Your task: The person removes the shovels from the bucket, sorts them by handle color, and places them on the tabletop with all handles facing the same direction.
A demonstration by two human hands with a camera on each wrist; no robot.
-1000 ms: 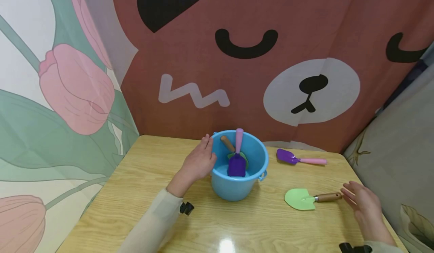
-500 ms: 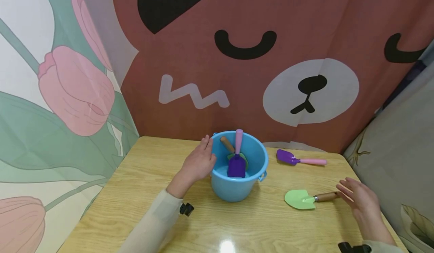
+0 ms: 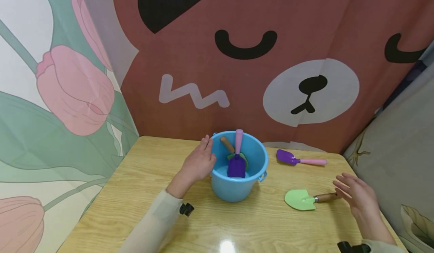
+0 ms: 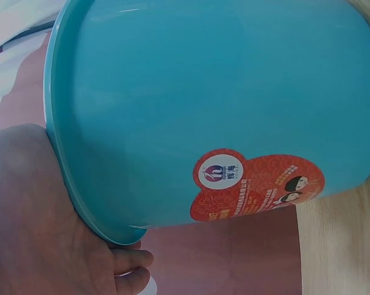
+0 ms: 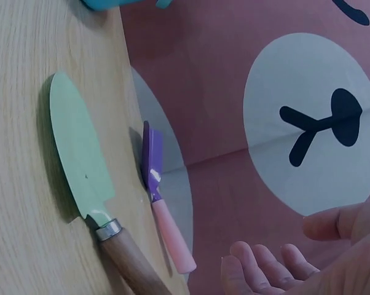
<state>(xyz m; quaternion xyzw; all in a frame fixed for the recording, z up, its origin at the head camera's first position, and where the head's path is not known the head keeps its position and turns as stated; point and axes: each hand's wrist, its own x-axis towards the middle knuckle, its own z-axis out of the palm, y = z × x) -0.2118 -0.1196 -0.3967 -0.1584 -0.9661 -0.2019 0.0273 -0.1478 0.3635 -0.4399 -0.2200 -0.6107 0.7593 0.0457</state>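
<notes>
A light blue bucket [image 3: 234, 189] stands upright on the table. Inside it lie a purple shovel with a pink handle [image 3: 239, 144] and, partly hidden beneath, a green trowel with a wooden handle [image 3: 227, 144]. My left hand [image 3: 198, 160] rests against the bucket's left rim, its fingers extended; in the left wrist view the palm touches the rim [image 4: 56, 117]. On the right, my right hand [image 3: 359, 196] hovers by the wooden-handled green trowel [image 3: 300, 200] on the table, holding nothing. Its loosely bent fingers [image 5: 259, 264] stay apart from the trowel's handle [image 5: 133, 261].
Behind the green trowel, another purple shovel with a pink handle [image 3: 312, 162] lies near the table's back edge. A curtain with a bear face [image 3: 190, 64] hangs behind the wooden table [image 3: 135, 192]. Further printed cloths hang at left and right.
My right hand has shifted slightly left and away from me, so it now covers the end of the green trowel's handle. The left hand and bucket have stayed in place.
</notes>
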